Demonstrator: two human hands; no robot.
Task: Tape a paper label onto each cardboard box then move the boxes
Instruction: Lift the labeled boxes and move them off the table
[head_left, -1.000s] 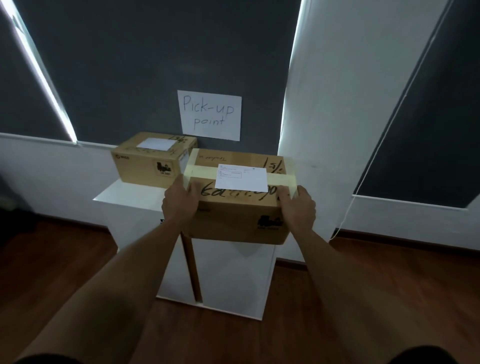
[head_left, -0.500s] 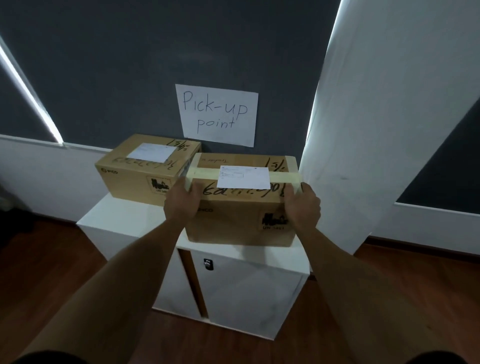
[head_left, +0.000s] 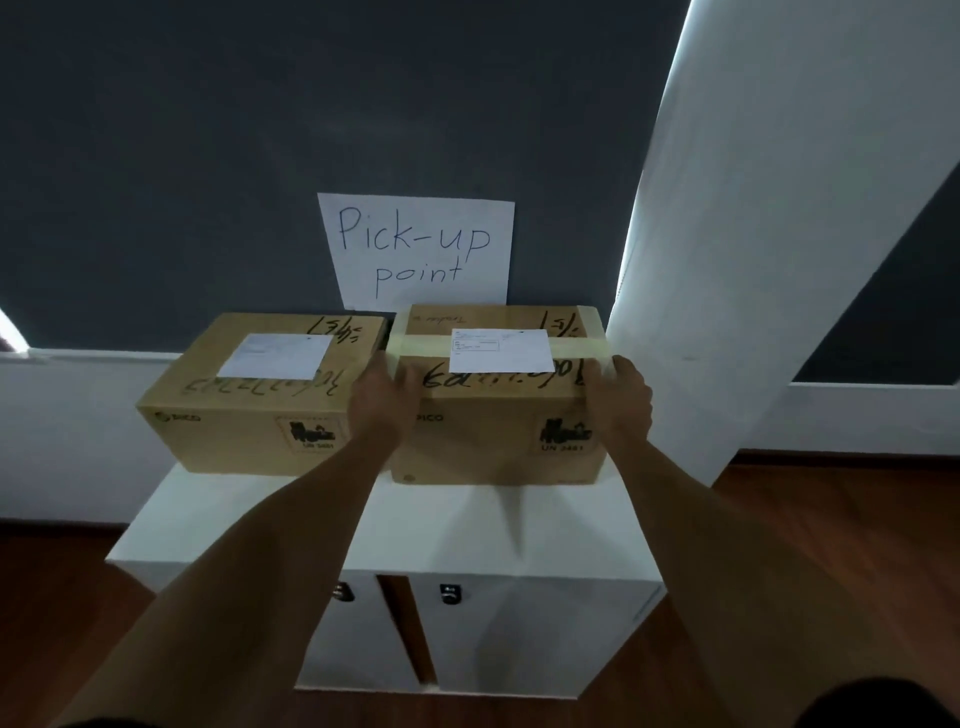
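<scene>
Two cardboard boxes are seen side by side at mid-frame on a white cabinet (head_left: 498, 530), whose flat top serves as the tabletop. The right box (head_left: 498, 436) is held at its two ends: the left hand (head_left: 382, 402) is wrapped round its left end and the right hand (head_left: 621, 402) round its right end, so each grip is curled and pressed on the cardboard; whether the base is fully set down cannot be told. The left box (head_left: 244, 431) stands just beside it, angled slightly, and the left hand is lodged in the narrow gap between the two. Bare white top is left in front of both boxes, down to the cabinet's near edge at lower centre; the right box reaches almost to the cabinet's right edge, close to a white pillar (head_left: 753, 234) at upper right. A white label (head_left: 501, 351) is fixed on the right box under a pale tape band (head_left: 576, 346) run across the lid; its small print is too fine to be read. Another label (head_left: 275, 356) is borne by the left box. "PICO" and "UN 3481" are printed on the box fronts, and black scrawl crosses both lids. Behind, a paper sign (head_left: 418, 249) on the dark wall is marked "Pick-up point".
</scene>
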